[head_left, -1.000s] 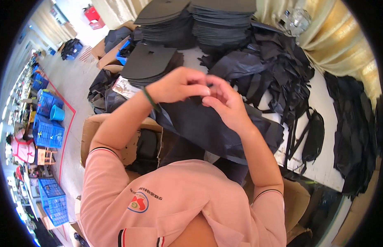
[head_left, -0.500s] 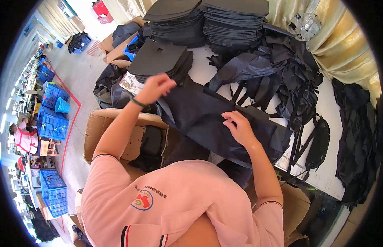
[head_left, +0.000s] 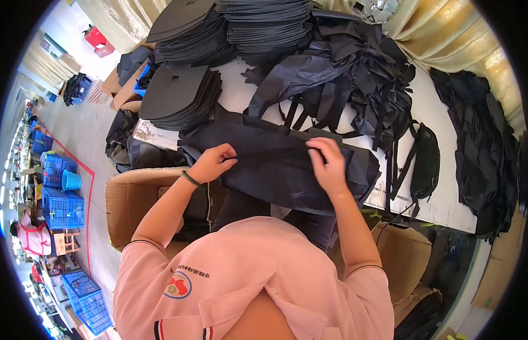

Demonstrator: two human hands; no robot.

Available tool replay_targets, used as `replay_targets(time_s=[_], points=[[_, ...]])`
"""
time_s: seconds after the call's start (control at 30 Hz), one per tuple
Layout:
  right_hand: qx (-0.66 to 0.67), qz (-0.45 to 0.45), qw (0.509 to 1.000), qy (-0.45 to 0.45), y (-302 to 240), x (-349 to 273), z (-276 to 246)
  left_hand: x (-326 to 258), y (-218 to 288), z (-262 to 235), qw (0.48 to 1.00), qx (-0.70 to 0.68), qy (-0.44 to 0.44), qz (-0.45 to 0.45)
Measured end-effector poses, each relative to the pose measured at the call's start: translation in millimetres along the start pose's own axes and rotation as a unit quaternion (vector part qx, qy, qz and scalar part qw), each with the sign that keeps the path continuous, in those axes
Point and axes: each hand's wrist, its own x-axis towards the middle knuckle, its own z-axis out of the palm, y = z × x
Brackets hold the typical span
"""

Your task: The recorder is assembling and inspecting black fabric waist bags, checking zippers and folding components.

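Fingers (head_left: 225,154) of the left hand (head_left: 213,164) are curled around the near left edge of a large dark navy fabric piece (head_left: 275,164), pinching it; fingers (head_left: 316,148) of the right hand (head_left: 329,164) are bent down over a flat dark panel at its upper edge, pressing and gripping there. That fabric piece lies spread between and under both sets of fingers, draped over the front edge of the white desk (head_left: 440,198).

Beyond the fingers, farther across the desk, sits a big tangled heap of dark fabric and straps (head_left: 343,73). Well to the right of the right fingers lies another pile of black cloth (head_left: 479,153). Past the left fingers stand stacks of flat black cut panels (head_left: 182,96), with taller stacks (head_left: 264,22) behind them. Below the left fingers an open cardboard box (head_left: 128,198) stands beside the desk. Just right of the right fingers a small black pouch (head_left: 425,164) with a strap rests on the desk.
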Motion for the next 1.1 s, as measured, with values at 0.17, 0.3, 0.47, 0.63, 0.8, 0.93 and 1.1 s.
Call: replay_targets(time_s=[0.17,0.3,0.47,0.63,0.8,0.93,1.1], points=[[-0.143,0.182,0.936,0.265,35.5,-18.3,-74.0,2.0,19.5,-15.5,0.991,-0.112,-0.052,-0.048],[-0.118,0.147,0.967,0.172,-16.5,-0.9,-58.8,8.7,26.1,-18.3,0.983,-0.174,-0.052,-0.028],[-0.205,-0.046,0.953,-0.219,-34.8,-12.2,-3.9,14.8,43.6,-33.7,0.969,-0.229,-0.075,-0.048],[-0.282,-0.008,0.919,-0.276,-21.0,-19.8,0.4,-17.7,27.8,-100.9,0.854,-0.517,-0.046,-0.039],[-0.283,-0.001,0.912,-0.298,-21.2,-17.8,1.3,-47.0,8.9,-135.3,0.708,-0.694,0.031,0.128],[-0.265,0.02,0.917,-0.298,-23.7,-14.3,-3.4,-37.0,37.0,-113.6,0.715,-0.688,0.03,0.12],[-0.043,-0.104,0.988,-0.11,-98.4,51.3,17.0,-28.6,90.3,-87.1,0.741,-0.665,-0.032,0.09]])
